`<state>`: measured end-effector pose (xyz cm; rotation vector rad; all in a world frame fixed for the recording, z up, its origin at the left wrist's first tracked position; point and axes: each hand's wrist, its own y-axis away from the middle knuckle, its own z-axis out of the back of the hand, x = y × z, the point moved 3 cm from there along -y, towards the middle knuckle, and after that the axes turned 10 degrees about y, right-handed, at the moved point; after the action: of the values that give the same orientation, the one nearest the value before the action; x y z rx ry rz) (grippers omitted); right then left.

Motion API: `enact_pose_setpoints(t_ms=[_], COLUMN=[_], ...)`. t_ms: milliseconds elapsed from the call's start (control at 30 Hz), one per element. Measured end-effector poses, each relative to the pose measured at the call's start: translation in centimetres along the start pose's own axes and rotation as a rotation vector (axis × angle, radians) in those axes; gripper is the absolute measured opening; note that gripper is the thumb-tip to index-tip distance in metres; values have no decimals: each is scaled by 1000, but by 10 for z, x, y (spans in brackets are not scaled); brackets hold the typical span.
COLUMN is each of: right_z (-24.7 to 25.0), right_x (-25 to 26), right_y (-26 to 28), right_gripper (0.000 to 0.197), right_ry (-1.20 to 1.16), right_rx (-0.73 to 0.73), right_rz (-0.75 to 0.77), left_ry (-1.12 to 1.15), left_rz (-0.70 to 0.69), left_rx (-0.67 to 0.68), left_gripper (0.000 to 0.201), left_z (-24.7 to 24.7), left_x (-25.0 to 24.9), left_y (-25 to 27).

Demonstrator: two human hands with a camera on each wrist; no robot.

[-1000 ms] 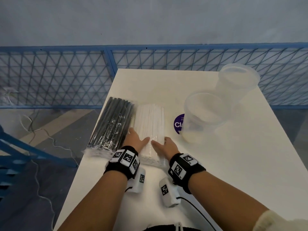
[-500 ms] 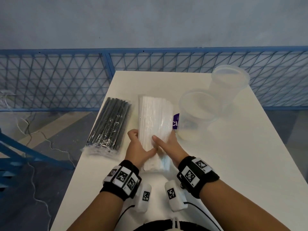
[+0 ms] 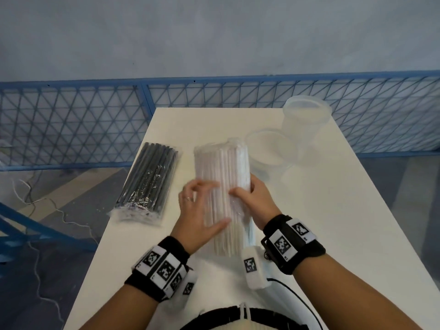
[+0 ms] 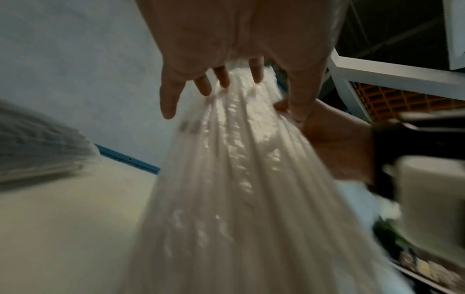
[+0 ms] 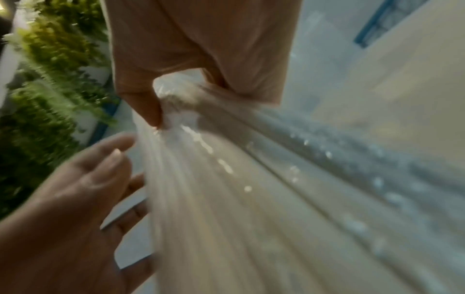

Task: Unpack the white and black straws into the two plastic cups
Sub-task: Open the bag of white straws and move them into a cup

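The clear-wrapped pack of white straws (image 3: 223, 186) is held up off the white table (image 3: 321, 210), lengthwise away from me. My right hand (image 3: 247, 194) grips its right side; in the right wrist view the right hand (image 5: 161, 119) pinches the wrap between thumb and finger. My left hand (image 3: 202, 208) lies on the pack's left face with fingers nearly straight, fingertips (image 4: 224, 83) touching the wrap. The sealed pack of black straws (image 3: 150, 184) lies flat at the table's left edge. Two empty clear plastic cups, near (image 3: 271, 151) and far (image 3: 307, 115), stand behind the pack to the right.
A blue mesh fence (image 3: 71, 127) runs behind the table and along its left. The floor on the left has loose cables (image 3: 35, 201). The black pack's near end overhangs the table's left edge slightly. The table's right half is bare.
The white straw pack went from lying flat on the table to being lifted in both hands. My left hand loosened from its edge grip and spread over the pack's face.
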<state>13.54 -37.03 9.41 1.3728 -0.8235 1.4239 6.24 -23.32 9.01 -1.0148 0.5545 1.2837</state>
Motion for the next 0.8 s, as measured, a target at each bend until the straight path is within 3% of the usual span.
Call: enact_pose_setpoints(t_ms=[67, 133, 200, 267, 367, 533, 667, 800], right_z=[7, 13, 16, 18, 23, 41, 39, 30], right_x=[-6, -11, -13, -11, -3, 18, 22, 26], right_y=[7, 12, 15, 17, 21, 26, 30, 31], right_gripper=[38, 38, 37, 42, 53, 53, 47, 33], right_ry=[-87, -145, -146, -84, 74, 212, 167, 66], right_rx=[45, 90, 139, 153, 72, -322, -457, -449], right_rz=[-44, -86, -100, -76, 73, 337, 342, 290], left_ry=[153, 446, 718, 852, 840, 711, 619, 483], left_rz=[94, 290, 476, 581, 560, 489, 444, 392], left_rx=[-125, -143, -32, 91, 47, -121, -204, -274], left_gripper=[88, 112, 121, 116, 101, 66, 60, 47], left_z=[11, 18, 16, 9, 3, 1, -4, -5], left_x=[7, 17, 25, 26, 21, 17, 5, -6], left_y=[-14, -27, -34, -37, -38, -36, -27, -25])
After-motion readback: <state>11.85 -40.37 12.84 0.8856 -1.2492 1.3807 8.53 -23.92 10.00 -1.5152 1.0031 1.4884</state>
